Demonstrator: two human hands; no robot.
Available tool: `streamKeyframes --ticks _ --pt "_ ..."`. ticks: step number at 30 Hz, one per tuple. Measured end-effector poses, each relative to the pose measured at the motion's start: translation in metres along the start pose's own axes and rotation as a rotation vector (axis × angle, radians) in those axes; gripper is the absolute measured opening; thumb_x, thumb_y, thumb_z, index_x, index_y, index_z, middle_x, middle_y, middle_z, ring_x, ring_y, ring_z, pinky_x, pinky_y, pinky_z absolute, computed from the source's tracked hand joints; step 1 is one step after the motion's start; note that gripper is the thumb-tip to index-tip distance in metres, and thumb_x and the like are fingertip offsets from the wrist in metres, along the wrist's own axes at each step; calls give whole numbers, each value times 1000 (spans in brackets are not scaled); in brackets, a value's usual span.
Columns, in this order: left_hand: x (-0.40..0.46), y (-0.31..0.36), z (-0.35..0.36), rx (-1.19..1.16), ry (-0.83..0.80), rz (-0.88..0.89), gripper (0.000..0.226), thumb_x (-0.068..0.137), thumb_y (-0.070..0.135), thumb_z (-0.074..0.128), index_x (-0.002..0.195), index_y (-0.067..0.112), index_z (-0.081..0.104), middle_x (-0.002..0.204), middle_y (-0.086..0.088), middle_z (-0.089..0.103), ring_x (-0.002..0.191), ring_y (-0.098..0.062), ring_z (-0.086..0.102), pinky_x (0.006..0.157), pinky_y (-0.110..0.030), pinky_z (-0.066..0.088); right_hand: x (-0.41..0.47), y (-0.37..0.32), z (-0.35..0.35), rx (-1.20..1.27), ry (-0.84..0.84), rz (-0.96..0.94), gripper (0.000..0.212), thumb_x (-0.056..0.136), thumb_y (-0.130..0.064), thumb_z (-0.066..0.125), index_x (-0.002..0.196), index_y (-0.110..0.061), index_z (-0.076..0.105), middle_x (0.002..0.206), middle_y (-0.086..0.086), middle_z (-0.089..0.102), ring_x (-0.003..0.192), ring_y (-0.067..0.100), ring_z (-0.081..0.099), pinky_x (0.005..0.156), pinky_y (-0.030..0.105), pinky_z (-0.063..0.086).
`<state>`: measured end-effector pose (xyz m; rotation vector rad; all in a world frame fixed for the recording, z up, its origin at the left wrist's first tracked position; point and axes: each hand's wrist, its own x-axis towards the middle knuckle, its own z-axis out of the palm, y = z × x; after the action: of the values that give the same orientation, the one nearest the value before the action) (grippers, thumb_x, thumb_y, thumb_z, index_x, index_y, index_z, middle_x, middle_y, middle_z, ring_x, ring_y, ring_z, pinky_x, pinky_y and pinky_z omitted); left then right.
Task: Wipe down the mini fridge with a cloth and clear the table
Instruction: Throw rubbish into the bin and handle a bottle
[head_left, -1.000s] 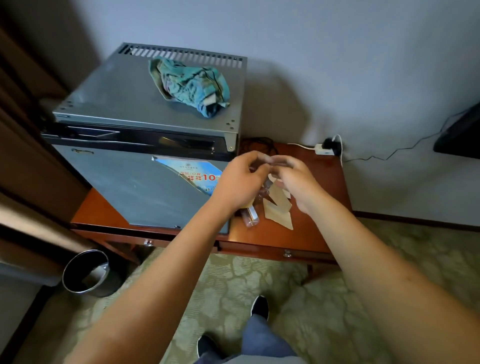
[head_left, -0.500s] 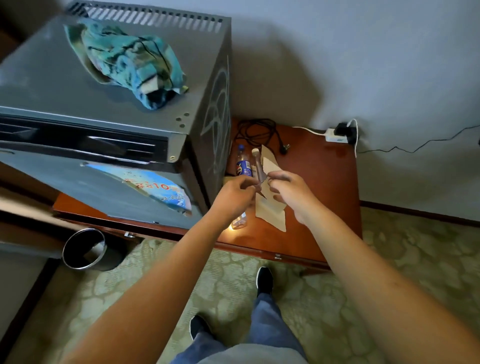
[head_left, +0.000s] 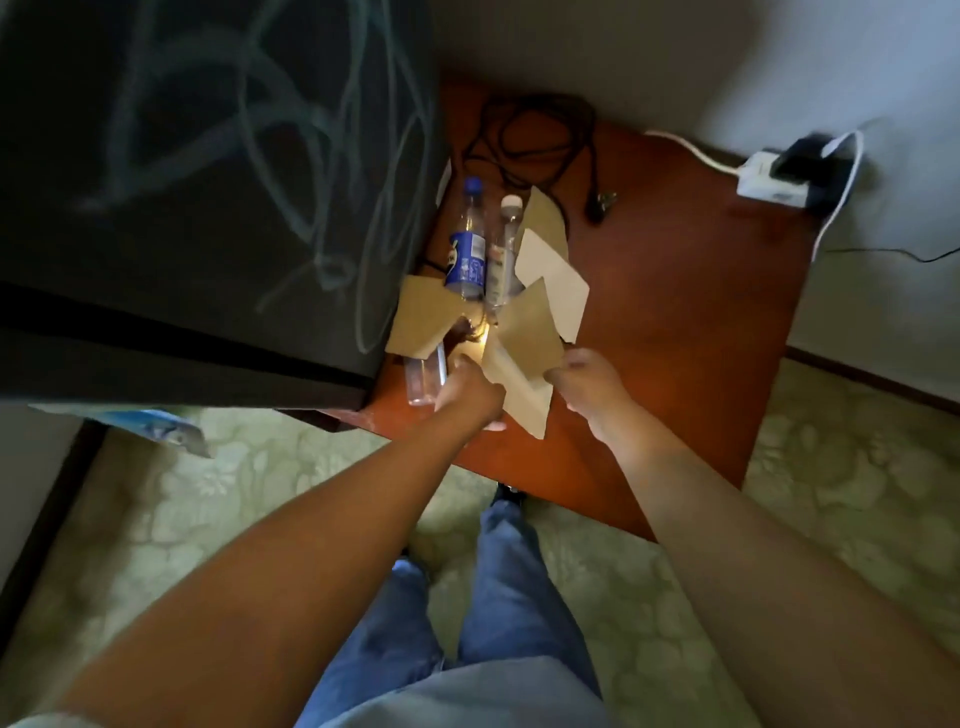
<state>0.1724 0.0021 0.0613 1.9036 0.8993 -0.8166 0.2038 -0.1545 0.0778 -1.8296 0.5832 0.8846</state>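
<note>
The mini fridge (head_left: 218, 171) fills the upper left, its dark side wall marked with pale scribbles; the cloth is out of view. Beside it on the red-brown table (head_left: 691, 322) lie several brown cardboard pieces (head_left: 524, 332). A blue-labelled plastic bottle (head_left: 466, 249) and a clear bottle (head_left: 501, 254) stand among them, and another clear bottle (head_left: 423, 382) lies near the front edge. My left hand (head_left: 467, 395) grips the cardboard's near left edge. My right hand (head_left: 587, 384) pinches the cardboard's right edge.
A coiled black cable with a plug (head_left: 540, 140) lies at the back of the table. A white power strip with a black adapter (head_left: 779, 176) sits at the far right corner. A green patterned carpet (head_left: 831, 519) covers the floor around my legs.
The view has dropped close over the table, so the fridge top and cloth left the frame. Both hands moved down onto the cardboard pieces and took hold of them.
</note>
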Motion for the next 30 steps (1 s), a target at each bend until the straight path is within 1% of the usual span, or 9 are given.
streamKeyframes --ticks 2,6,8,12,15,18,23,27,30 --pt "14 -2 11 53 51 -33 77 86 23 61 152 18 22 126 -17 63 92 -34 72 71 -42 63 14 6 1 -35 17 -8 23 91 -8 68 112 -15 59 98 -7 63 84 6 58 61 18 44" --pt "18 2 19 212 86 -111 66 96 31 62 144 9 22 96 -6 72 62 -20 69 40 -25 45 36 18 9 -128 39 -1 58 71 -34 79 122 -17 57 117 2 64 99 15 65 78 35 61" --pt "22 1 24 268 94 -117 66 95 34 65 139 9 24 82 -5 69 51 -18 63 41 -27 41 43 21 14 -196 57 3 66 65 -46 79 120 -23 49 123 3 55 110 20 59 87 44 60" --pt "35 -6 30 381 122 -119 66 91 44 70 124 11 22 79 -8 68 54 -19 61 44 -28 42 47 20 23 -261 156 20 68 75 -38 80 127 -19 40 128 4 39 107 23 51 88 41 53" --pt "42 -9 31 398 103 -54 55 89 47 68 125 10 48 109 -14 70 90 -31 69 71 -38 55 51 25 27 -310 165 15 63 75 -37 81 118 -20 39 129 8 38 98 25 54 83 41 55" --pt "40 -6 30 347 131 -44 75 90 39 70 146 3 35 121 -18 64 105 -36 65 85 -43 54 53 29 30 -383 172 -3 53 80 -35 79 112 -16 42 129 12 39 90 25 55 79 40 56" --pt "38 0 26 265 111 -137 70 88 35 75 136 4 34 88 -4 62 73 -26 70 70 -40 62 54 32 26 -473 143 -32 40 91 -31 70 118 -8 51 128 13 40 86 23 54 74 33 49" --pt "31 -2 22 342 74 -56 47 89 33 67 128 13 49 90 -1 64 81 -27 70 72 -41 62 50 34 20 -499 99 -51 29 90 -21 61 114 -8 53 125 12 43 95 29 58 80 40 54" --pt "21 -7 16 265 -16 -12 30 83 25 64 113 24 61 88 1 68 74 -21 70 57 -30 61 40 35 19 -468 68 -24 29 91 -19 56 119 -9 55 124 9 44 101 31 58 85 45 55"
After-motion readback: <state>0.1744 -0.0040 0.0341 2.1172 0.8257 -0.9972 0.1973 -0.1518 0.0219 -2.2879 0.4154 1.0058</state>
